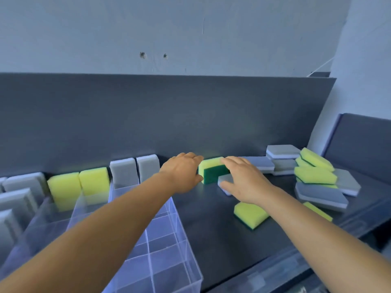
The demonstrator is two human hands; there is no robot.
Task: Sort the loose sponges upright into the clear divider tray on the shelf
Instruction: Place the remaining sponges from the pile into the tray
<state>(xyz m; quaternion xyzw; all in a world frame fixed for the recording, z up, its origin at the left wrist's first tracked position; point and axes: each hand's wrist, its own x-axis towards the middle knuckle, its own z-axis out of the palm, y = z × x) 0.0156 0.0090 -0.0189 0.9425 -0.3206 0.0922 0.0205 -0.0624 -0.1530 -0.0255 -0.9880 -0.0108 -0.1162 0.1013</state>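
1. The left hand (186, 172) pinches the yellow-green sponge (212, 170) on the shelf (211, 229) beside the clear divider tray (165, 256).
2. The right hand (245, 180) rests fingers on a grey sponge (224, 180); whether it grips, one cannot tell.
3. Risk: a loose pinch could drop the sponge flat.

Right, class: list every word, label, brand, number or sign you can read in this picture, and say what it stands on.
None: no readable text shows on the sponges, the clear divider tray, the shelf or the wall.
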